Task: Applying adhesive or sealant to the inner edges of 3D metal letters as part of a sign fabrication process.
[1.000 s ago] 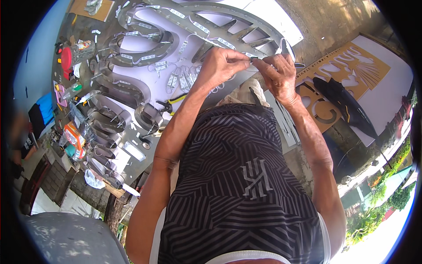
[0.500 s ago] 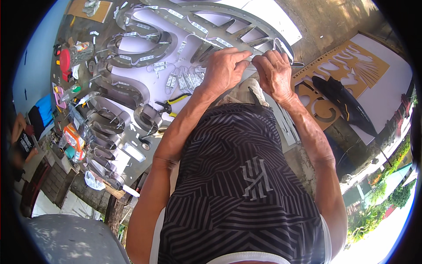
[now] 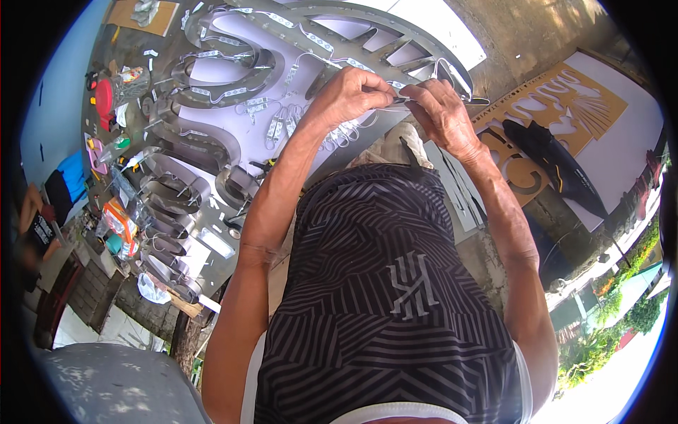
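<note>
The left hand (image 3: 351, 99) has thumb and forefinger pinched together on a thin wire (image 3: 400, 99), and the right hand (image 3: 446, 119) grips it just beside them, thumb against fingertips. The wire lies in the small gap between the two hands; its exact end is too small to make out. The step in hand looks like fine fingertip work on this wire. The next move seems to call for a steady pinch on both sides and enough slack that nothing tugs.

Just below the left hand lies a cluster of loose light modules (image 3: 342, 136); beyond it, more run in a chain along a curved metal frame (image 3: 452, 62), which reaches past the right hand. Pliers (image 3: 267, 164) show partly from behind the left forearm.

The grey table (image 3: 128, 60) spreads left of the left hand, with metal letter shells (image 3: 169, 191), an orange bag (image 3: 119, 218) and a red round thing (image 3: 106, 95). Far left of that hand, a co-worker (image 3: 35, 215) shows at the rim. Right of the right hand lie a brown stencil board (image 3: 597, 109) and a long black thing (image 3: 547, 166), perhaps a folded umbrella; greenery (image 3: 639, 314) stands well beyond, in bright daylight.
</note>
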A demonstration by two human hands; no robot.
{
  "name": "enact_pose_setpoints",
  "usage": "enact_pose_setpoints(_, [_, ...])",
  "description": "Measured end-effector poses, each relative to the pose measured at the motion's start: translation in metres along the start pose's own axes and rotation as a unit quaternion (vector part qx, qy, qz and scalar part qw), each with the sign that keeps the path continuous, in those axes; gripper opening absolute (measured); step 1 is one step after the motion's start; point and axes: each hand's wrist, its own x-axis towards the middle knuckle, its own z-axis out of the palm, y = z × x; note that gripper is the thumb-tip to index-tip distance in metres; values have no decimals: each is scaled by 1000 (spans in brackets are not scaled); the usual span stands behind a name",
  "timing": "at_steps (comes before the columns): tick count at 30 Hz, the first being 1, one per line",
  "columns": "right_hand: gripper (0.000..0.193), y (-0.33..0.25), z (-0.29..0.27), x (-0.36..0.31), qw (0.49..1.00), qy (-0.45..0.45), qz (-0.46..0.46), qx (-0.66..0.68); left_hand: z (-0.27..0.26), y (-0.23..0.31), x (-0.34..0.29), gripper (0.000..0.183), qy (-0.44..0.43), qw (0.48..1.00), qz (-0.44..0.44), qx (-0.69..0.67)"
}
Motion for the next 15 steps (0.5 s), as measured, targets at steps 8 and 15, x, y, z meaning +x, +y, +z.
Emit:
enact_pose_setpoints(8, [47,4,5,0,991,28,-72,-107,-6,5,4,23,-36,996,-56,-57])
enact_pose_setpoints(15, [40,2,3,0,990,57,-104,-74,-6,-3,4,23,-35,996,-52,-60])
